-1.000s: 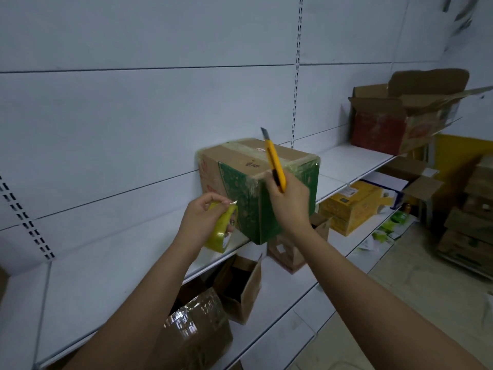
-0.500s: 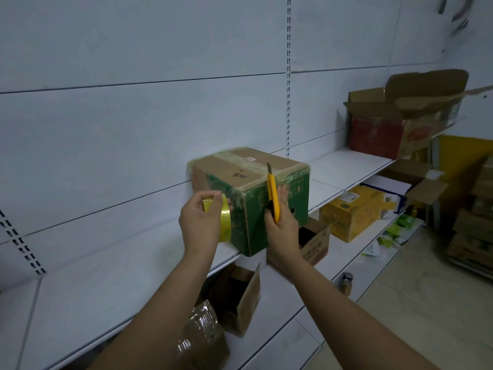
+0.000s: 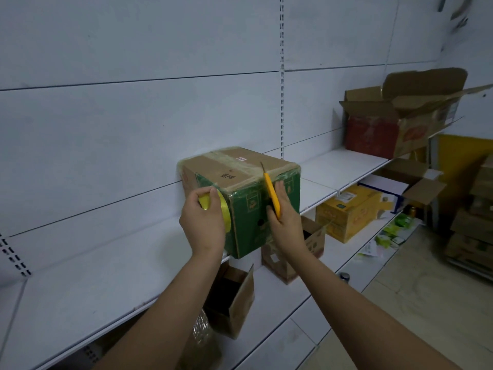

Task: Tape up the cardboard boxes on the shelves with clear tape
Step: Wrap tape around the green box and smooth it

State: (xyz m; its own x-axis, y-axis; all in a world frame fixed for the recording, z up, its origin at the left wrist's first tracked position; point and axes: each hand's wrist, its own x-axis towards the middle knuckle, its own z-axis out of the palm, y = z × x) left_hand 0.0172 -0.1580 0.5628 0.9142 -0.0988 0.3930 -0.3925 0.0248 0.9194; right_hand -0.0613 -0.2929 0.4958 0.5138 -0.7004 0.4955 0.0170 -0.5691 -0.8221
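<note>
Lowered since the earlier frame, the yellow utility knife (image 3: 272,193), gripped by the right hand (image 3: 284,220), is laid against the green cardboard box (image 3: 256,209) on the white shelf (image 3: 344,166). The tape roll (image 3: 217,208), gripped by the left hand (image 3: 203,222), is pressed to the box's left corner.

the right hand (image 3: 286,220) comes down from above the green cardboard box (image 3: 256,209), where it held the yellow utility knife (image 3: 272,193) up with the blade clear of the top, and now lies against the box's front face, the blade tip at the taped top edge. the left hand (image 3: 202,222) lifts the yellow tape roll (image 3: 222,209) from below the shelf edge up against the box's left front corner.
</note>
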